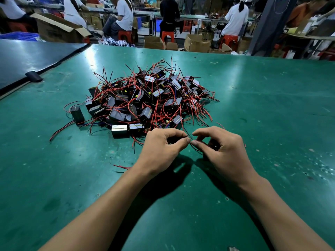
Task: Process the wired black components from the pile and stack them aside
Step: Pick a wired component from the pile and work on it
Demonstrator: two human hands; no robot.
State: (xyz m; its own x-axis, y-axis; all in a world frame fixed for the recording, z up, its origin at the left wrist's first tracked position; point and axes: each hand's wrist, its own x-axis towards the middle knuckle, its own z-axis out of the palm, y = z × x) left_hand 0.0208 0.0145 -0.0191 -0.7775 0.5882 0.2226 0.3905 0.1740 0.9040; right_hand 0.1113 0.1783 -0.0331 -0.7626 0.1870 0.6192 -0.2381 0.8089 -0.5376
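— Where's the component (213,144)?
— Under the right hand (220,151), whose curled fingers hide most of it. That hand and the left hand (162,148) each pinch its black wire (195,149).
— Room to move?
— There's bare green table (272,109) on either side of the hands. The pile (145,98) lies just beyond the knuckles, with loose red leads almost touching them.

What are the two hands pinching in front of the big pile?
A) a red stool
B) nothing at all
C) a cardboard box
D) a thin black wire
D: the left hand and right hand meet fingertip to fingertip, both pinching a thin black wire just in front of the pile of wired black components on the green table.
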